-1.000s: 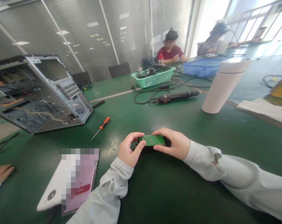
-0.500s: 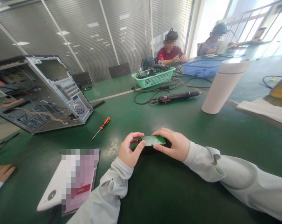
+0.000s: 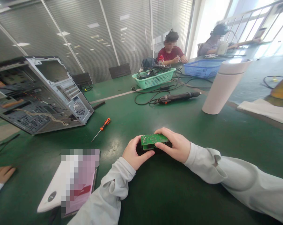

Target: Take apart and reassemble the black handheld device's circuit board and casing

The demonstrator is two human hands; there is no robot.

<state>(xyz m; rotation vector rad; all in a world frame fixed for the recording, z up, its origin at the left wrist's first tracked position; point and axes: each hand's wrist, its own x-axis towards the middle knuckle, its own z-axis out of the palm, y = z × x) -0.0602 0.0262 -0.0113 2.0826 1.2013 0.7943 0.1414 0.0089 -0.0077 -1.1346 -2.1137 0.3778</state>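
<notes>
A green circuit board (image 3: 153, 139) is between my two hands, tilted up a little from a dark part beneath it. My right hand (image 3: 176, 145) grips the board's right end, thumb along the near edge and fingers on the far side. My left hand (image 3: 138, 152) wraps round the left end of the dark part, its thumb stretched along the near side. The dark part is mostly hidden by the board and my fingers. An orange-handled screwdriver (image 3: 105, 124) lies on the table to the left of my hands.
An opened computer case (image 3: 78, 107) stands at left. A phone (image 3: 52, 189) lies near my left sleeve; another person's hand (image 3: 3, 174) rests beyond it. An electric screwdriver (image 3: 176, 97), a green basket (image 3: 155, 82) of cables, a blue basket (image 3: 202, 70) and a pale tumbler (image 3: 222, 90) stand ahead.
The circuit board has tipped up at its left end, showing a gap and its soldered face. My left fingers have moved off its top and lower around the dark part.
</notes>
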